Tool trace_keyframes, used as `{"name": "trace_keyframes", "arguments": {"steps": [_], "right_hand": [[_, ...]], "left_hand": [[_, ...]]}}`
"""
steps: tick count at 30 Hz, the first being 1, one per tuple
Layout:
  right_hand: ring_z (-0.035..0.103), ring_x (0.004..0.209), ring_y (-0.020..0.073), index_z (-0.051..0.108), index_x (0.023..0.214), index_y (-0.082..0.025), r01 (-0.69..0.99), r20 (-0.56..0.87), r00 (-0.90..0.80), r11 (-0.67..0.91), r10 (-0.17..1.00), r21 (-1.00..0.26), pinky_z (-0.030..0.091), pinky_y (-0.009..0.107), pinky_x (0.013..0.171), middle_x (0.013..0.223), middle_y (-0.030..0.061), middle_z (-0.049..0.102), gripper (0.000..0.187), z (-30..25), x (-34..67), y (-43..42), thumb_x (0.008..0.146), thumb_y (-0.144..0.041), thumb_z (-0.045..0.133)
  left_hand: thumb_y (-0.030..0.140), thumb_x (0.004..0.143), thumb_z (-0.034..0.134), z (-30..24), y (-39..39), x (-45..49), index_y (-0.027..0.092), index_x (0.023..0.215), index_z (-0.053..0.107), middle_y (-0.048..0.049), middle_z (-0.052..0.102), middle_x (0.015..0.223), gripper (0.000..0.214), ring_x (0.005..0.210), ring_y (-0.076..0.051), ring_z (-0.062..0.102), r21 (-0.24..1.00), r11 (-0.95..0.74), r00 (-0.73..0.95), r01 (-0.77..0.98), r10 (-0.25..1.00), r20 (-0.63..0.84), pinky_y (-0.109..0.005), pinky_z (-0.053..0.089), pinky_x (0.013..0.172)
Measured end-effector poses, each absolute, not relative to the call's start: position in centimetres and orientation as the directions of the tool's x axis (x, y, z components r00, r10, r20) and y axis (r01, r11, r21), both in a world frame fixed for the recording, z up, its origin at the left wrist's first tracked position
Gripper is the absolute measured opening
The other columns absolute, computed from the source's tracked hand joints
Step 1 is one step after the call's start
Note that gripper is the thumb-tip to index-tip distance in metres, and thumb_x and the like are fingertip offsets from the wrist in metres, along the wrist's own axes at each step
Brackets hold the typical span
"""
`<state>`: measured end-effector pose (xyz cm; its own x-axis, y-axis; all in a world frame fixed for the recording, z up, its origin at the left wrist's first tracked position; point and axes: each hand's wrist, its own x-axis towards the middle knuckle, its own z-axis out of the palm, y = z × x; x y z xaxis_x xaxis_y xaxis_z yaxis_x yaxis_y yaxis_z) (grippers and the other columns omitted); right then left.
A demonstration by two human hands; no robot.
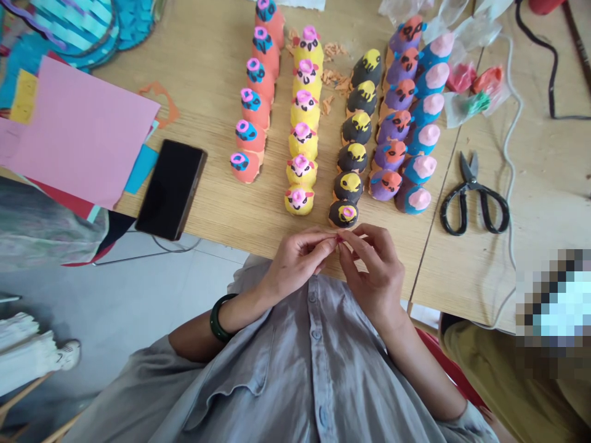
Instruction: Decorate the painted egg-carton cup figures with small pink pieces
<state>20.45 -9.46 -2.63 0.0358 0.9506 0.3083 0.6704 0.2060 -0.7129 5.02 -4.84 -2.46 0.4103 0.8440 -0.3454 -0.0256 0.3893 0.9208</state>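
Observation:
My left hand (302, 257) and my right hand (373, 261) meet at the table's front edge, fingertips pinched together. Between them is a small piece of dark pink clay (339, 239), mostly covered by the fingers. Just beyond my fingertips stands the nearest black clay figure (344, 214), with a yellow patch and a pink ring on it. Behind it runs a row of black figures (356, 128) with yellow patches. To the left are rows of yellow figures (302, 143) and coral figures (249, 166); purple figures (392, 126) and blue figures (422, 138) with pink tops stand to the right.
Black-handled scissors (480, 203) lie at right beside a white cable (510, 166). Plastic bags of coloured clay (478, 83) lie behind. At left are a phone (170, 189) and pink paper (92, 129). Orange crumbs (335, 79) lie between rows. A person's leg (489, 375) shows at right.

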Motion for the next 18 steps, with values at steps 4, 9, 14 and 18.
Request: {"name": "trace_keyframes", "arguments": {"steps": [4, 9, 14, 18], "right_hand": [[0.063, 0.082, 0.0153, 0.069, 0.119, -0.026, 0.596, 0.288, 0.064, 0.195, 0.955, -0.779, 0.057, 0.032, 0.066, 0.112, 0.0084, 0.06, 0.032, -2.55, 20.25, -9.38, 0.094, -0.008, 0.06], [0.062, 0.085, 0.0159, 0.072, 0.115, -0.026, 0.515, 0.26, 0.083, 0.181, 0.962, -0.838, 0.055, 0.033, 0.068, 0.111, 0.0081, 0.058, 0.033, -2.34, 20.21, -9.32, 0.095, -0.006, 0.057], [0.061, 0.085, 0.0156, 0.073, 0.116, -0.027, 0.491, 0.243, 0.066, 0.18, 0.968, -0.852, 0.056, 0.034, 0.069, 0.112, 0.0081, 0.058, 0.036, -2.36, 20.32, -9.28, 0.095, -0.005, 0.055], [0.064, 0.091, 0.0163, 0.07, 0.121, -0.028, 0.367, 0.128, 0.118, 0.076, 0.985, -0.927, 0.06, 0.032, 0.07, 0.113, 0.0067, 0.06, 0.034, -2.22, 20.23, -9.41, 0.097, -0.011, 0.054]], "left_hand": [[0.033, 0.095, 0.062, -2.42, -4.79, 4.92, 0.015, 0.089, 0.078, 0.002, 0.051, 0.068, 0.025, 0.051, -0.005, 0.048, 0.918, 0.397, 0.415, 0.002, 0.835, -0.362, -0.019, 0.038, 0.045], [0.031, 0.094, 0.062, -1.83, -4.51, 4.93, 0.014, 0.075, 0.071, 0.0032, 0.049, 0.066, 0.027, 0.051, -0.005, 0.047, 0.913, 0.407, 0.425, 0.019, 0.823, -0.376, -0.019, 0.038, 0.045], [0.036, 0.092, 0.065, -2.01, -4.52, 4.99, 0.014, 0.075, 0.07, 0.0034, 0.049, 0.064, 0.028, 0.05, -0.006, 0.046, 0.902, 0.431, 0.43, -0.023, 0.819, -0.38, -0.019, 0.037, 0.044], [0.04, 0.092, 0.066, -2.56, -4.71, 4.88, 0.015, 0.087, 0.076, 0.0014, 0.056, 0.071, 0.028, 0.05, -0.005, 0.045, 0.902, 0.429, 0.409, -0.048, 0.833, -0.374, -0.019, 0.037, 0.043]]}}
